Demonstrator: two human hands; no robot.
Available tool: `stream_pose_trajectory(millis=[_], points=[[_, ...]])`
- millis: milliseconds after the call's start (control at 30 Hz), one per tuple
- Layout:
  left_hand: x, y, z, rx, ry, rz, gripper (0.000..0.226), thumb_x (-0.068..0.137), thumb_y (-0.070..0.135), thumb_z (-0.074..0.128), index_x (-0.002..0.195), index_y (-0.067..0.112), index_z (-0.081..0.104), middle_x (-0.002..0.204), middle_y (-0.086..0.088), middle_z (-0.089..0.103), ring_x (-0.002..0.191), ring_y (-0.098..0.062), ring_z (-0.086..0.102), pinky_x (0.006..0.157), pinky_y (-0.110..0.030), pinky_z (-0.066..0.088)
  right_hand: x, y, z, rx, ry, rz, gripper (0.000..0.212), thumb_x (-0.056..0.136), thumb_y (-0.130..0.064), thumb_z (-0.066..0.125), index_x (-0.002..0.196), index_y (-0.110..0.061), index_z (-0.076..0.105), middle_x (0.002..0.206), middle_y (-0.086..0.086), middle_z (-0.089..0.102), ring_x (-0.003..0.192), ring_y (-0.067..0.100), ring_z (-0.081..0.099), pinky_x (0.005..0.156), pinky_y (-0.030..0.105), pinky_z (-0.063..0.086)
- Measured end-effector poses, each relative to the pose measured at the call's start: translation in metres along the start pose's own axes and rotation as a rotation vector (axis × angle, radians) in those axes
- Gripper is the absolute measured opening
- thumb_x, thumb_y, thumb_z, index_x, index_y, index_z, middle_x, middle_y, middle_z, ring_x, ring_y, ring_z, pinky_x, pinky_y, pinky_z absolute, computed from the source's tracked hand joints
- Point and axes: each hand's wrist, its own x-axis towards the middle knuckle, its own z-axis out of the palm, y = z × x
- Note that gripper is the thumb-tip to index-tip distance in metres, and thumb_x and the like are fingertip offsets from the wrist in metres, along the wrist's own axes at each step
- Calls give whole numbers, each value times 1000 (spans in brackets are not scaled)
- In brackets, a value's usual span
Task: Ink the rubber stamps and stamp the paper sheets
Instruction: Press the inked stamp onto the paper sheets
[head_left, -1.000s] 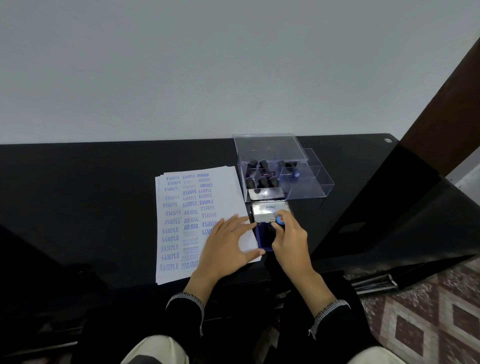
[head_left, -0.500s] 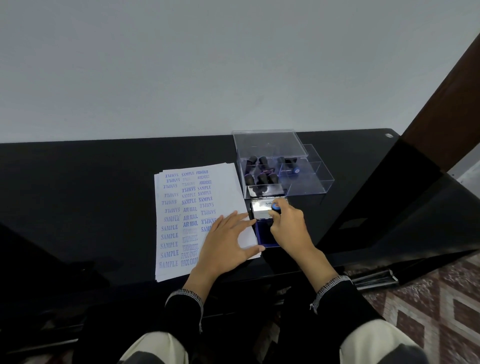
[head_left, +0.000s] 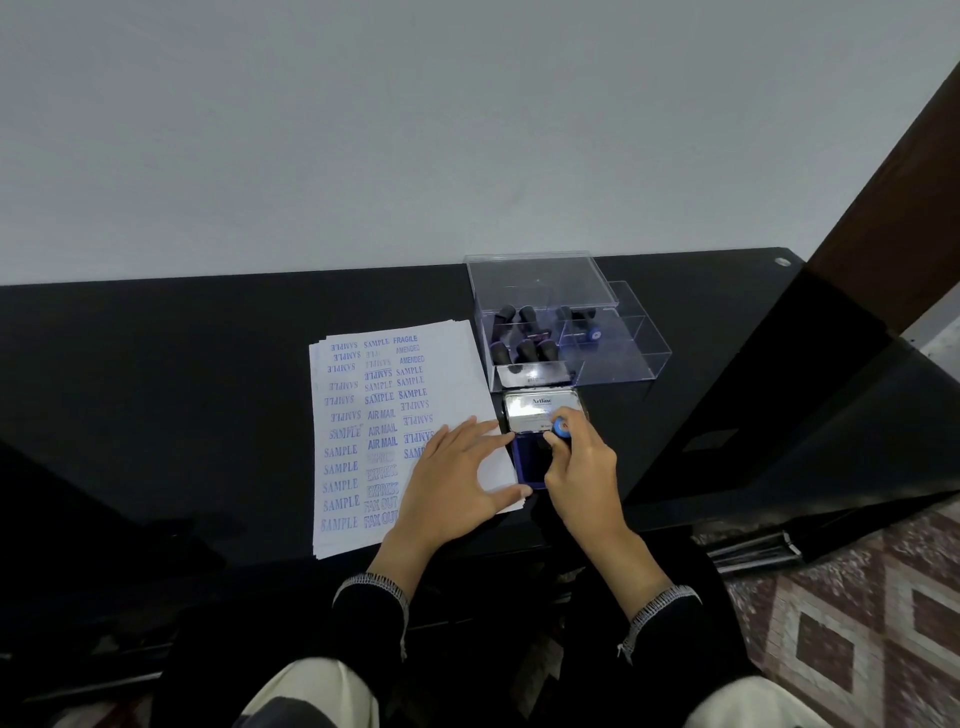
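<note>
On the black glossy desk (head_left: 156, 374), back right, sits a clear acrylic compartment box (head_left: 613, 358) w/ its lid tipped up behind; left sections hold several black-handled rubber stamps (head_left: 524, 348), one more w/ a blue cap lies in a right section, far right section looks bare. Just in front of the box is an open ink pad, its silver lid (head_left: 540, 410) reading "Artline", dark blue ink tray (head_left: 527, 457) below it. Left of that, a stack of white paper sheets (head_left: 395, 431) covered in blue prints: SAMPLE, FRAGILE, AMENDED, AIR MAIL, EXPRESS, FAX OUT. Left hand (head_left: 447, 483) lies flat on the sheets, fingers spread wide. Right hand (head_left: 582, 467) pinches a blue-capped rubber stamp (head_left: 561, 427) over the ink tray; can't tell if it's touching the ink.
</note>
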Motion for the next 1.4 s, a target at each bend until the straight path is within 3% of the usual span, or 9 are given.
stream_pose_trajectory(millis=[267,400,633,767,900,1000,1133,1300,1400], points=[[0,0,0,0,-16,2,72,79,75,51,142,44,38,153,19,30,145,0,11,118,-25,-2,29,-6,-7,-109,-191,40,21,89,7,51,108,-2,54,90,3,52,79,12,51,52,6,33],[1,0,-1,-9,-7,6,72,79,75,51,142,44,38,153,19,30,145,0,12,118,-25,-2,16,-6,-6,-52,-127,55,23,89,10,49,109,-1,55,93,5,52,71,-1,49,58,2,39],[-1,4,-4,-122,-7,-17,57,88,59,54,140,38,42,148,19,37,141,1,21,120,-27,7,0,1,0,35,-35,56,31,87,12,53,113,-3,57,96,11,59,88,18,61,68,-2,41],[-1,6,-19,-655,361,-202,24,98,12,50,115,23,62,118,16,59,114,6,50,105,-28,40,3,1,-4,36,-58,47,20,92,3,52,109,-7,55,89,5,57,78,15,56,60,3,41],[-1,-7,-42,-1093,733,-456,17,91,0,55,85,12,65,93,4,67,99,-11,62,97,-35,49,8,-4,-4,94,-74,86,11,96,-5,48,101,-14,50,81,4,56,66,12,53,54,12,41],[-6,-23,-61,-951,796,-522,27,89,-7,47,86,14,64,94,5,66,98,-9,62,93,-28,51,5,-23,3,216,30,123,10,96,-9,51,103,-16,51,77,2,57,62,12,53,54,12,40],[-19,-47,-75,-550,587,-533,36,88,-9,40,100,16,62,111,7,58,96,4,54,73,-7,41,4,-55,29,491,16,269,6,97,-16,51,100,-12,55,86,1,65,69,13,63,60,12,48],[-35,-68,-77,-404,509,-553,33,92,-3,45,109,22,59,125,6,49,122,-13,46,99,-26,41,2,-68,59,513,-111,356,18,100,-24,44,98,-12,57,91,1,67,74,8,64,66,16,44],[-38,-67,-77,-437,481,-544,31,93,-2,45,112,19,59,136,2,45,129,-13,42,95,-13,32,-1,-67,65,492,-131,369,19,101,-27,43,100,-13,55,92,0,66,80,7,64,68,16,42]])
